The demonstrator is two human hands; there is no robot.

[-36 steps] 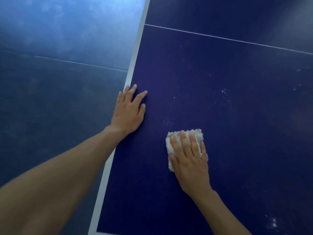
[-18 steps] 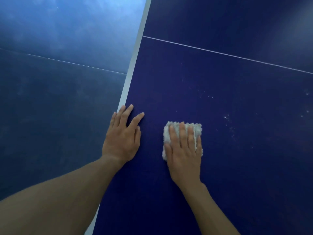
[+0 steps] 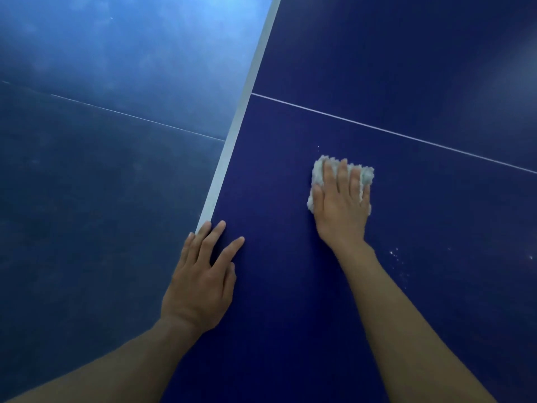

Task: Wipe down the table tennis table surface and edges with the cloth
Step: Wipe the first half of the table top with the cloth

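Note:
The dark blue table tennis table (image 3: pixel 406 68) fills the view. A wide white stripe (image 3: pixel 232 135) runs from top centre down to my left hand. A folded white fluffy cloth (image 3: pixel 318 173) lies on the right half, and my right hand (image 3: pixel 340 207) presses flat on it with straight fingers, covering most of it. My left hand (image 3: pixel 203 283) rests flat on the surface, fingers spread, with its fingertips over the lower end of the stripe.
A thin white line (image 3: pixel 392 132) crosses the table behind the cloth and continues left of the stripe. White dust specks (image 3: pixel 396 255) lie on the surface right of my right forearm. The left half (image 3: pixel 101 53) looks paler and smudged.
My right hand has pushed the cloth forward toward the thin white line. My left hand sits lower in the frame, and the dust specks now lie behind the cloth.

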